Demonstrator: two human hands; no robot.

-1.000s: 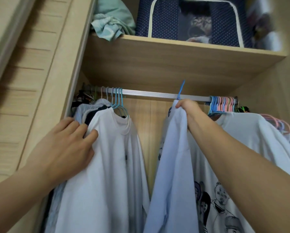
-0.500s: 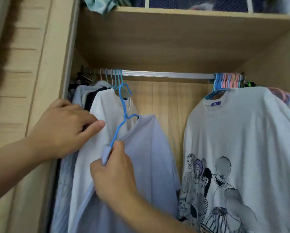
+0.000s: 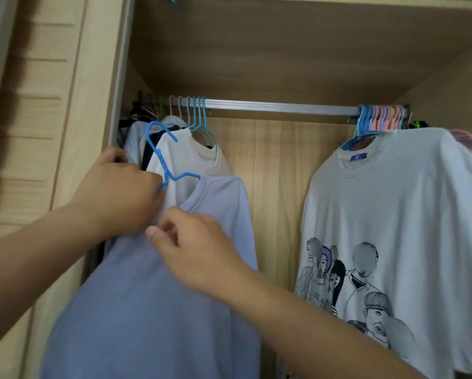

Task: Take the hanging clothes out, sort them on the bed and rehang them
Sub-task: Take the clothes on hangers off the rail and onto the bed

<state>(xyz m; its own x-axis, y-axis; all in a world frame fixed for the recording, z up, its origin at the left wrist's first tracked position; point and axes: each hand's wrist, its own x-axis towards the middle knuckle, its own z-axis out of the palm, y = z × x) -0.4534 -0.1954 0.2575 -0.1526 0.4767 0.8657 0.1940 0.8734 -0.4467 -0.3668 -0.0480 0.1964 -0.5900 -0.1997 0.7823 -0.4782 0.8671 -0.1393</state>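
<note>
A light blue shirt [image 3: 152,296] on a blue hanger [image 3: 161,157] is off the rail, held low in front of the wardrobe's left side. My left hand [image 3: 114,192] grips the hanger just below its hook. My right hand [image 3: 193,247] pinches the shirt's fabric near the collar. Behind them a white shirt [image 3: 191,157] and several darker garments hang at the left end of the metal rail [image 3: 270,106]. A white T-shirt with printed figures [image 3: 393,214] hangs at the right end.
A bunch of blue and pink empty hangers [image 3: 380,119] crowds the rail's right end. The wardrobe's wooden side frame [image 3: 92,105] stands close on the left, and a shelf [image 3: 284,36] runs above. The rail's middle stretch is bare.
The light blue shirt came off the rail and moved left and down. My left hand left the white shirt and took the hanger; my right hand shifted to the shirt's collar.
</note>
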